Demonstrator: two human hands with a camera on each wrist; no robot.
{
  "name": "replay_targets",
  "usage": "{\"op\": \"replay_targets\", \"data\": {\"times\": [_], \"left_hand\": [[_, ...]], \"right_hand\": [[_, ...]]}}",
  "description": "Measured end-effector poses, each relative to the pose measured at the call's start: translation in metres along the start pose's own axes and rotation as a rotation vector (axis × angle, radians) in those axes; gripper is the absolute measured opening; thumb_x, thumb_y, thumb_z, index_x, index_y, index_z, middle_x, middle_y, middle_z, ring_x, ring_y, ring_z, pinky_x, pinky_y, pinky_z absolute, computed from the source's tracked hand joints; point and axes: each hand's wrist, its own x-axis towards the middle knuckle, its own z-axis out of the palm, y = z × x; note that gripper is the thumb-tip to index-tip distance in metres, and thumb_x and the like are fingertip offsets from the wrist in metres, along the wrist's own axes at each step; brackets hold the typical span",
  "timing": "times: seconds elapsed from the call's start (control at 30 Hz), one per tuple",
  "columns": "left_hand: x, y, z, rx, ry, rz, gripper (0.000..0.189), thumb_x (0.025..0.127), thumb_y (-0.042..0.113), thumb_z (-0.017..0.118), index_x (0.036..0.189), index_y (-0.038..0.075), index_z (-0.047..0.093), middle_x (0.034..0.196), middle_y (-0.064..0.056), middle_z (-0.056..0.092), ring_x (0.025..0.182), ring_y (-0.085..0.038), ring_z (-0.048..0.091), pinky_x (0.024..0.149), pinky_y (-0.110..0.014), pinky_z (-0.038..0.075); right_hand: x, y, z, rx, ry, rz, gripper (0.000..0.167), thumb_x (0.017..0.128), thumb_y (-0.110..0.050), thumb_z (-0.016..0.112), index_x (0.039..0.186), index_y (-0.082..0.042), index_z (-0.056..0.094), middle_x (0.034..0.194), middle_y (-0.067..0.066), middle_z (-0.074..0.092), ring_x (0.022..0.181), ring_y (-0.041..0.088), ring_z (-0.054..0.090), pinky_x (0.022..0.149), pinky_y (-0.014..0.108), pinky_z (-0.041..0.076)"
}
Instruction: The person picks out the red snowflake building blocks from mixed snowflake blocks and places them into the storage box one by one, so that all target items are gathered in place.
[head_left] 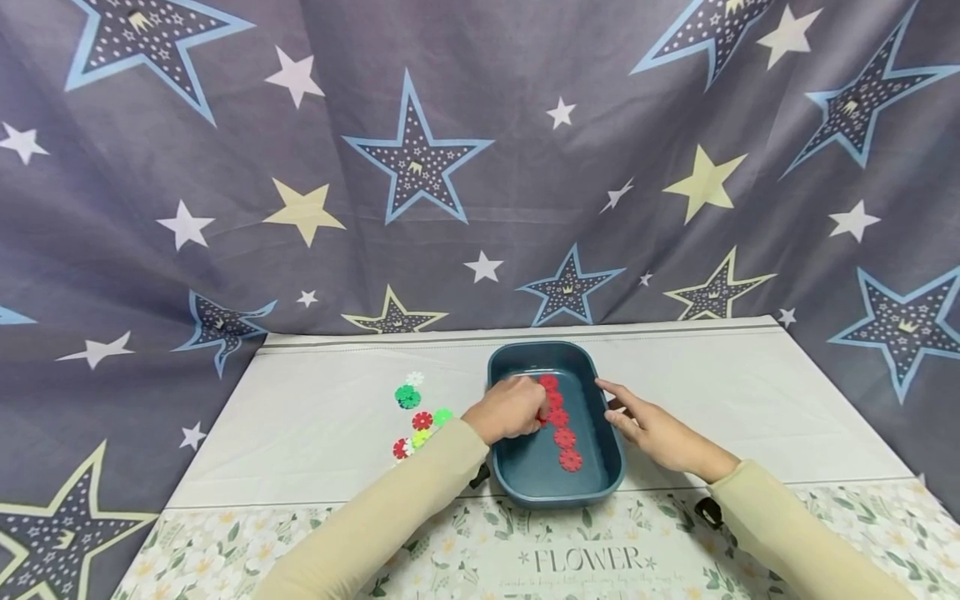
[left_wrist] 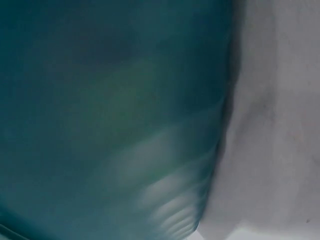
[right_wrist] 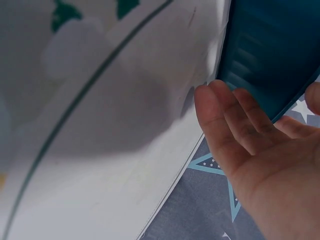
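Observation:
A dark teal rectangular basin (head_left: 525, 492) stands on the table. Inside it, several red notched flower-shaped discs (head_left: 565, 437) form a lengthwise row. My left hand (head_left: 513, 408) reaches over the left rim with its fingers curled down beside the row. A red edge shows at its fingertips, where it pinches a disc partly hidden by the hand. The right hand (head_left: 663, 433) is held at the basin's right side, fingers extended by the rim; in the right wrist view the fingers (right_wrist: 220, 115) lie near the outer wall. The left wrist view shows only the basin's wall (left_wrist: 125, 125) and pale cloth.
Left of the basin lie loose discs: green ones (head_left: 407, 397), a white one (head_left: 415, 378), a red one (head_left: 422, 420), a light green one (head_left: 443, 416) and others partly behind the left sleeve. A star-patterned curtain (head_left: 480, 208) hangs behind the cloth-covered table (head_left: 712, 367).

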Motion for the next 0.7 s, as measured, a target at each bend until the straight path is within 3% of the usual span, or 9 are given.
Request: {"op": "replay_targets", "data": {"times": [0.1,0.33,0.53,0.7], "left_hand": [[-0.002,-0.001,-0.004,-0.044,0.004,0.0,0.003,0.08,0.019,0.075,0.081,0.022,0.076,0.08,0.012,0.066,0.076,-0.006,0.059,0.07,-0.021,0.047],[-0.018,-0.014,-0.028,-0.162,0.048,0.026,0.016,0.087,0.024,0.069,0.101,0.019,0.075,0.098,0.006,0.065,0.098,-0.014,0.053,0.084,-0.028,0.043],[-0.046,-0.039,-0.048,-0.235,0.145,-0.019,0.017,0.09,0.023,0.066,0.105,0.017,0.072,0.098,0.004,0.063,0.091,-0.014,0.057,0.076,-0.028,0.046],[-0.073,-0.061,-0.047,-0.233,0.175,-0.08,0.016,0.089,0.022,0.067,0.103,0.015,0.072,0.091,0.004,0.062,0.084,-0.015,0.058,0.072,-0.03,0.046]], "right_hand": [[0.0,0.0,0.0,0.0,0.0,-0.003,0.053,0.102,-0.028,0.043,0.149,-0.01,0.026,0.112,0.012,0.061,0.086,0.013,0.059,0.071,0.034,0.048],[-0.001,-0.002,-0.001,-0.006,0.01,-0.009,0.052,0.102,-0.027,0.043,0.148,-0.01,0.026,0.107,0.011,0.061,0.078,0.017,0.058,0.066,0.033,0.046],[0.0,-0.002,-0.001,0.007,-0.005,-0.005,0.053,0.102,-0.028,0.042,0.149,-0.01,0.025,0.104,0.008,0.06,0.075,0.021,0.057,0.064,0.032,0.044],[-0.001,-0.001,-0.001,0.01,-0.016,0.006,0.054,0.102,-0.03,0.041,0.149,-0.011,0.024,0.094,0.004,0.059,0.072,0.021,0.055,0.064,0.032,0.042]]}}
